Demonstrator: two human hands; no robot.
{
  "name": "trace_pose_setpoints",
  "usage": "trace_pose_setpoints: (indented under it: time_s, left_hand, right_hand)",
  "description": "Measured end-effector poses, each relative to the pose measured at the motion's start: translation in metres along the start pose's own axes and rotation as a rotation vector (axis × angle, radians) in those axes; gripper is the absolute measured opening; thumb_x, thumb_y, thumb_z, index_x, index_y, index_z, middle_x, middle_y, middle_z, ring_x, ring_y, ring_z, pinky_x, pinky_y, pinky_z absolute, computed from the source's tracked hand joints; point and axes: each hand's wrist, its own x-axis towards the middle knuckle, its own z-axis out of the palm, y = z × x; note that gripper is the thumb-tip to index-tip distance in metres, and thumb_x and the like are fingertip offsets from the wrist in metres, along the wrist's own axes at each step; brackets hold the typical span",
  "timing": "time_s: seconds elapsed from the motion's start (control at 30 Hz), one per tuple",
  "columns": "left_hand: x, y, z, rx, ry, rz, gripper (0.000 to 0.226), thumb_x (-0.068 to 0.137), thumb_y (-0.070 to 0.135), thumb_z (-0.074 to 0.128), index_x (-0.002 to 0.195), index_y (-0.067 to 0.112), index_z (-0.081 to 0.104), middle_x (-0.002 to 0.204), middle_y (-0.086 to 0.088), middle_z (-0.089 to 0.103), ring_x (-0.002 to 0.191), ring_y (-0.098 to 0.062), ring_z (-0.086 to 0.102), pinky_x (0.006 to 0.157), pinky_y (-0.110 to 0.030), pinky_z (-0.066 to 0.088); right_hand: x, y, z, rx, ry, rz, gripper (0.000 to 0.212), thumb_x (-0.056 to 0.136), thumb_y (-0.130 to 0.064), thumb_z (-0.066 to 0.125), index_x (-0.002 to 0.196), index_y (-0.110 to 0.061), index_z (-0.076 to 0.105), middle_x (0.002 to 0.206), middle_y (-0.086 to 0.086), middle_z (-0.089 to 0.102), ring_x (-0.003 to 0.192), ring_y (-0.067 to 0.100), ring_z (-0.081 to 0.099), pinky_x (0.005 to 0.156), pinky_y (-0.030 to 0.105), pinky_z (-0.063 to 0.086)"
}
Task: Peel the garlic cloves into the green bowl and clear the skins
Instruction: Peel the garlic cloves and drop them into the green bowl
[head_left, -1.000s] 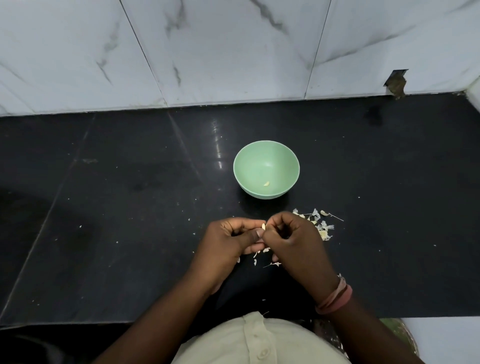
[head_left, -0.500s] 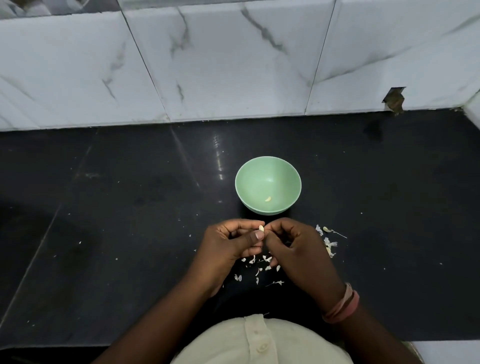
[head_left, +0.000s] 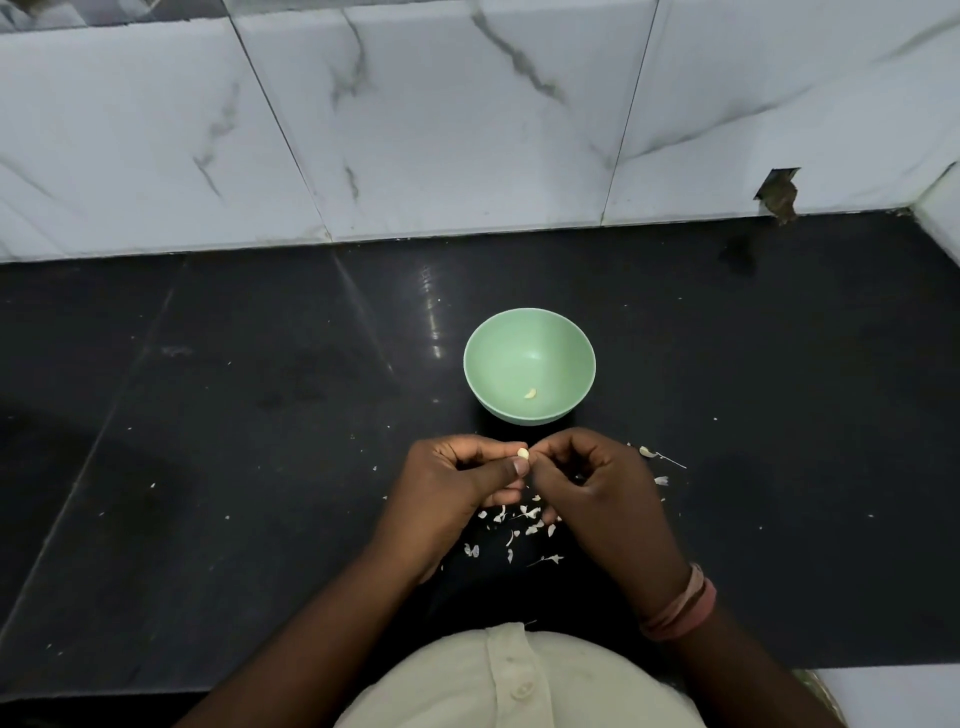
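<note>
Both forearms reach forward from the near edge and angle inward, so the two hands meet in the middle. The left hand (head_left: 457, 480) has its fingers curled, thumb lying across the front, and pinches a small garlic clove (head_left: 522, 453) at its fingertips. The right hand (head_left: 597, 486) is curled too, its fingertips pinched together right against the clove. A pink band (head_left: 680, 608) circles the right wrist.
</note>
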Motion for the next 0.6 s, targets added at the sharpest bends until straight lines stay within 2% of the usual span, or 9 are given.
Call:
trace_pose_setpoints:
  time_s: [0.13,0.27,0.6]
  left_hand:
    - [-0.002,-0.001,-0.001,0.073,0.006,-0.001,0.010,0.083,0.006,0.079,0.093,0.008,0.081,0.084,-0.014,0.077,0.079,-0.022,0.075,0.073,-0.027,0.059]
    - [-0.006,-0.002,-0.004,0.141,0.013,0.010,0.009,0.084,0.008,0.079,0.092,0.011,0.081,0.083,-0.012,0.078,0.080,-0.024,0.076,0.078,-0.034,0.061]
    - [-0.015,-0.005,0.001,0.072,-0.001,-0.046,0.008,0.084,0.008,0.078,0.091,0.008,0.081,0.086,-0.016,0.077,0.084,-0.027,0.076,0.074,-0.030,0.058]
  right_hand:
    - [-0.001,0.002,0.001,0.031,-0.013,0.022,0.009,0.086,-0.010,0.074,0.077,-0.012,0.072,0.066,0.006,0.070,0.048,0.017,0.063,0.049,0.023,0.050]
    - [-0.005,0.001,0.003,0.015,-0.035,0.023,0.011,0.086,-0.008,0.073,0.076,-0.011,0.071,0.064,0.005,0.070,0.046,0.015,0.062,0.048,0.021,0.049]
    - [-0.011,0.002,-0.001,-0.075,-0.048,0.026,0.016,0.087,-0.010,0.073,0.072,-0.014,0.068,0.059,0.002,0.066,0.045,0.018,0.063,0.046,0.020,0.046]
